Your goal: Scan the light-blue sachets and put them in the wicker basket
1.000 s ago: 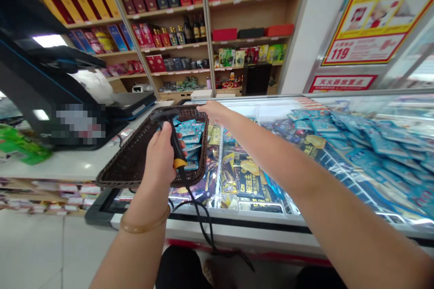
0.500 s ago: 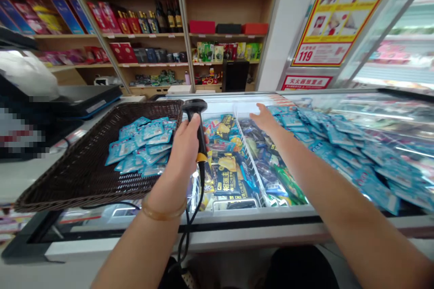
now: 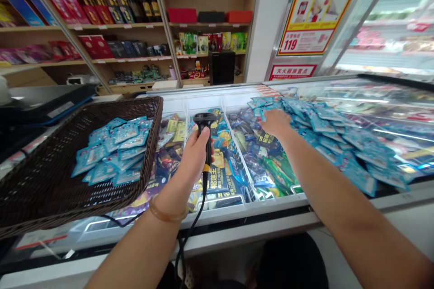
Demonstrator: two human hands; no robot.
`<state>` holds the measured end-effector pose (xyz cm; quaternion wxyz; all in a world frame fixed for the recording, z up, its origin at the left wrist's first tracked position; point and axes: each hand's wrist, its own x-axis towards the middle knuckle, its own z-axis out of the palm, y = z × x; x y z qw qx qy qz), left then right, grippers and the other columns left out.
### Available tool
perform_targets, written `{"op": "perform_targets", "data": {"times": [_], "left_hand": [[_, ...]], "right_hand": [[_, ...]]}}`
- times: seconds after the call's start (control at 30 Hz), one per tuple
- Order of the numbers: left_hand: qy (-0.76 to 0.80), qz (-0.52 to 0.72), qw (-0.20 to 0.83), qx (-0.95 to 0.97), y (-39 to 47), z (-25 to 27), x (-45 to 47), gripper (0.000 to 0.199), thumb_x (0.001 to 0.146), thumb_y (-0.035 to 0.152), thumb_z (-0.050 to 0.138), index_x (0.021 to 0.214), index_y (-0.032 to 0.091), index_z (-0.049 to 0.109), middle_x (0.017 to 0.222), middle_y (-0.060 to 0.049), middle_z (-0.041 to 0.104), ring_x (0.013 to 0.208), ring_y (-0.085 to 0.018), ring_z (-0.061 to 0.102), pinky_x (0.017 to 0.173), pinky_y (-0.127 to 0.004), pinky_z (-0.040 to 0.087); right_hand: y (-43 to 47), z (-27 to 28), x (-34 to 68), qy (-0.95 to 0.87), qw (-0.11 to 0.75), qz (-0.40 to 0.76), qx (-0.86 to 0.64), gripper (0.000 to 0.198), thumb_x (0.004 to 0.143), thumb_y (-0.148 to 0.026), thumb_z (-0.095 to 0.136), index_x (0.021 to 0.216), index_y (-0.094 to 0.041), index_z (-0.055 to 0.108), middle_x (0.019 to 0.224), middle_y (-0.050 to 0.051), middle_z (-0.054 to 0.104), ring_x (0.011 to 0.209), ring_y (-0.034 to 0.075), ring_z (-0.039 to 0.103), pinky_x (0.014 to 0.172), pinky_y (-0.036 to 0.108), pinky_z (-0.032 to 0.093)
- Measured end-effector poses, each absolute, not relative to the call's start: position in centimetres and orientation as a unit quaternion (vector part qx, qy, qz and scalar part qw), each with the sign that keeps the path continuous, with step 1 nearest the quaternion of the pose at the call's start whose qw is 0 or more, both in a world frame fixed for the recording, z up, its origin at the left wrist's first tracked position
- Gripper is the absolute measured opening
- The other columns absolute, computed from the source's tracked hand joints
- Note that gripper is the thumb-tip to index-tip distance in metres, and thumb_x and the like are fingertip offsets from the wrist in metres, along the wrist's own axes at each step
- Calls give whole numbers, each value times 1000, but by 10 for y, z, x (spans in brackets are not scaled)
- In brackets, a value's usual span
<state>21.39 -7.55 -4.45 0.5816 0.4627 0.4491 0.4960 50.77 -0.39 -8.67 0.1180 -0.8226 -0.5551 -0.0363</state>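
My left hand [image 3: 196, 151] is wrapped round the handle of a black barcode scanner [image 3: 205, 119], held upright over the freezer's glass top, its cable hanging down. My right hand [image 3: 277, 123] is at the left end of a heap of flat blue packets [image 3: 325, 122], touching or just over a blue packet [image 3: 269, 107]. Its fingertips are partly hidden, so whether they grip that packet does not show. More blue packets [image 3: 117, 146] lie in a brown wicker basket [image 3: 154, 144] to the left of the scanner.
Under the glass, white wire dividers [image 3: 239, 153] separate colourful bagged frozen goods [image 3: 219, 176]. A dark device [image 3: 50, 104] stands behind the basket. Shelves with boxes and bottles [image 3: 145, 4] line the back wall, and a fire-safety poster [image 3: 315, 9] hangs right of them.
My right hand has come down from the air onto the near-left end of the packet heap. The view has shifted right and downward. The scanner stays in my left hand.
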Motion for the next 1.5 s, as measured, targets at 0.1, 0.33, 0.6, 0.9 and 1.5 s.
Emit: {"op": "perform_targets", "data": {"times": [0.1, 0.33, 0.6, 0.9, 1.5], "left_hand": [[447, 490, 581, 471, -78, -47, 214, 37, 80, 54, 65, 83, 20, 52, 70, 2, 57, 46, -8, 49, 39, -21, 40], [437, 450, 588, 511, -83, -51, 215, 41, 82, 60, 63, 82, 21, 51, 60, 4, 51, 43, -9, 47, 38, -21, 40], [431, 453, 591, 510, -86, -54, 218, 40, 81, 58, 66, 81, 21, 52, 67, 3, 53, 46, -8, 49, 37, -19, 41], [407, 444, 587, 541, -87, -54, 216, 42, 81, 61, 65, 83, 21, 50, 60, 5, 53, 40, -7, 47, 36, -20, 38], [291, 375, 611, 633, -97, -52, 216, 39, 86, 58, 60, 84, 21, 51, 62, 6, 53, 39, -5, 45, 40, -21, 34]], "right_hand": [[-5, -80, 506, -527, 161, -54, -833, 52, 92, -48, 53, 130, -13, 62, 133, 25, 58, 128, 42, 49, 103, 57, 38], [-5, -79, 510, -512, 77, -19, -855, 83, 70, -78, 67, 122, -14, 67, 138, 26, 52, 130, 47, 44, 103, 60, 37], [-6, -72, 517, -570, 50, 37, -820, 95, 49, -61, 89, 130, -19, 61, 134, 20, 58, 128, 44, 51, 102, 55, 43], [-6, -72, 483, -517, 457, 265, -674, 68, 66, -31, 83, 129, -21, 58, 100, 7, 73, 94, 28, 69, 86, 47, 56], [-5, -64, 471, -379, 644, 420, -515, 27, 76, -37, 77, 87, -24, 57, 80, -2, 72, 85, 20, 72, 81, 40, 59]]}}
